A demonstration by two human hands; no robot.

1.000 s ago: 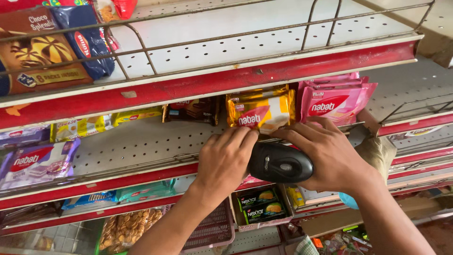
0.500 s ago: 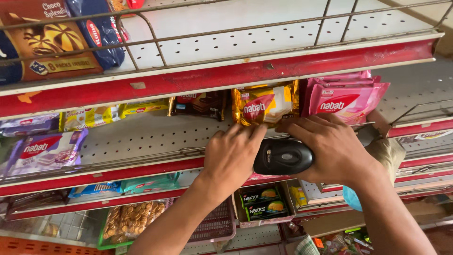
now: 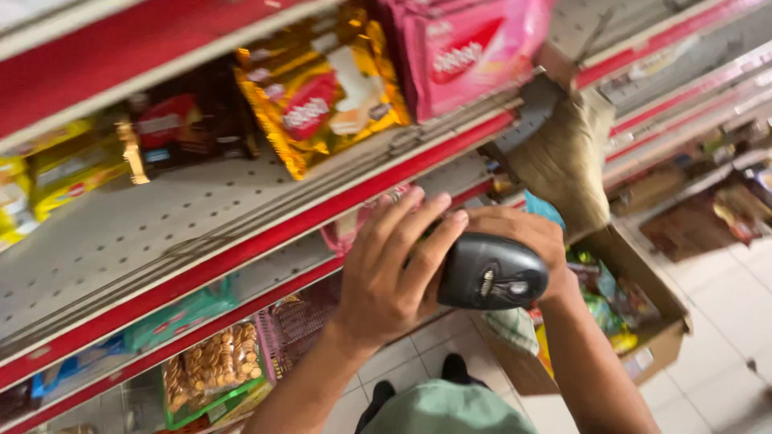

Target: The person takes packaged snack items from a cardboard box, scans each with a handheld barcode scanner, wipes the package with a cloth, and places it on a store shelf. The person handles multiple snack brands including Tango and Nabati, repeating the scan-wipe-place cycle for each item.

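Observation:
My right hand (image 3: 532, 234) grips a black, rounded handheld scanner (image 3: 491, 273) from behind, in front of the red shelf edge (image 3: 265, 233). My left hand (image 3: 390, 269) reaches up beside it, and its fingers lie curled over the scanner's left end. Above the hands, gold snack packs (image 3: 326, 88) and pink snack packs (image 3: 474, 44) stand on the white perforated shelf (image 3: 121, 229). A dark brown pack (image 3: 181, 120) and yellow packs (image 3: 52, 173) lie further left.
A brown cloth (image 3: 567, 161) hangs at the shelf's end. An open cardboard box (image 3: 651, 341) of goods stands on the tiled floor (image 3: 724, 281) at the right. Lower shelves hold green packs (image 3: 177, 317) and biscuit bags (image 3: 211, 366).
The view has tilted and come much closer. Both hands with the scanner have dropped from the gold packs' shelf edge to just below it, and my left hand now rests on the scanner.

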